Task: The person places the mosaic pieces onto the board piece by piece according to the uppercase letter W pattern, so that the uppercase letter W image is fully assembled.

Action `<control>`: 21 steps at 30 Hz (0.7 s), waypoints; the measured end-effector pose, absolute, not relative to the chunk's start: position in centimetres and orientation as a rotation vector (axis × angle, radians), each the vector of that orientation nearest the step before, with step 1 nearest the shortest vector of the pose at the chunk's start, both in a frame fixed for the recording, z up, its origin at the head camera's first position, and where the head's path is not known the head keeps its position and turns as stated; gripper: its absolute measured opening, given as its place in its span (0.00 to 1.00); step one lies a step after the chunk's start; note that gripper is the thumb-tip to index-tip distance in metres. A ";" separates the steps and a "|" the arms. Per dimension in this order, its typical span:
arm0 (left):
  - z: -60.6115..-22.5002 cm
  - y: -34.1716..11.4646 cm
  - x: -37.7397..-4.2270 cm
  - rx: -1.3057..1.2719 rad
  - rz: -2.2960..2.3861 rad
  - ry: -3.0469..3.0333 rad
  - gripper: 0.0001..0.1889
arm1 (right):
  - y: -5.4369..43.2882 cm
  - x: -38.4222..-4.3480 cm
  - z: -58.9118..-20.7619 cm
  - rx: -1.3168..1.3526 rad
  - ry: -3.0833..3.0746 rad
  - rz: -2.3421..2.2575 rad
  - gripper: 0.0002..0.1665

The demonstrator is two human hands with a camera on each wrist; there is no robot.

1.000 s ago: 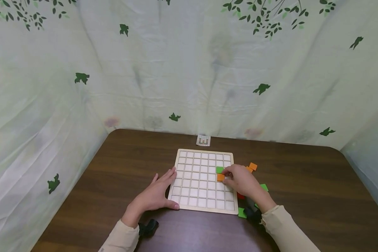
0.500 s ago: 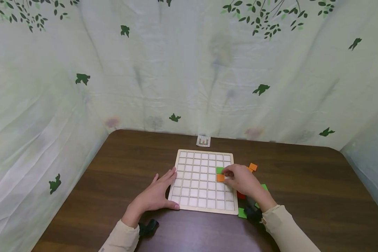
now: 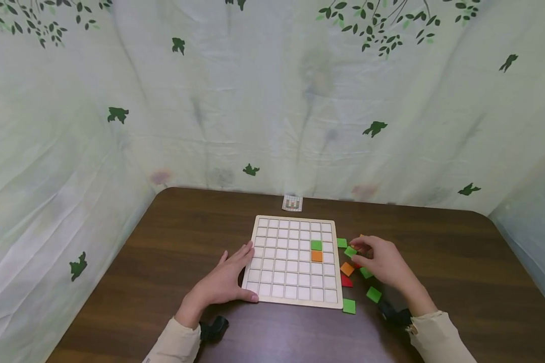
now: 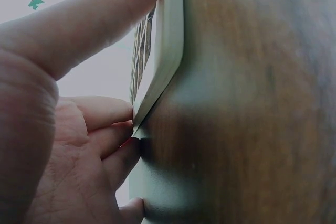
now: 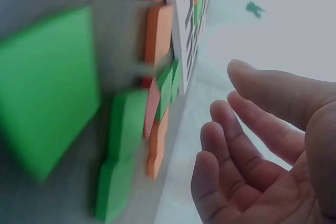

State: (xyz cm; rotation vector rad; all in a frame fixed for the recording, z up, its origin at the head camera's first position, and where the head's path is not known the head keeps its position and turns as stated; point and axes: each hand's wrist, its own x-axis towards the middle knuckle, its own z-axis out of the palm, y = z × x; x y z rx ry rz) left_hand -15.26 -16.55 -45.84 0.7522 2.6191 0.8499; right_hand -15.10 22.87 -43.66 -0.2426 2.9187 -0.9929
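A pale wooden grid board (image 3: 279,264) with white squares lies on the table. One green tile (image 3: 316,245) and one orange tile (image 3: 316,256) sit in neighbouring cells, green behind orange. My left hand (image 3: 224,280) rests along the board's left side, thumb at the near left corner; in the left wrist view its thumb and fingertips touch the rim. My right hand (image 3: 383,259) hovers over loose tiles to the right of the board. Its thumb and fingers stand apart with nothing between them in the right wrist view. Under its fingertips lies a green tile (image 3: 350,251).
Loose tiles lie right of the board: an orange tile (image 3: 347,269), a red tile (image 3: 346,281) and several green ones, with a green tile (image 3: 349,306) by the near right corner. A small patterned card (image 3: 292,203) lies at the table's far edge, before a leaf-print curtain (image 3: 272,101).
My right hand has moved off the board to the right, over the loose tiles. The green and orange tiles stay in their cells. My left hand has not moved.
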 end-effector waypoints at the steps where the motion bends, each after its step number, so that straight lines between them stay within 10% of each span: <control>1: -45.9 -16.6 -15.3 0.751 0.852 2.620 0.60 | 23.3 -14.9 -43.7 -0.235 2.920 -1.000 0.21; 21: -45.9 -16.5 -15.1 0.734 0.864 2.617 0.60 | 29.5 -12.5 -44.8 -0.190 2.819 -1.084 0.24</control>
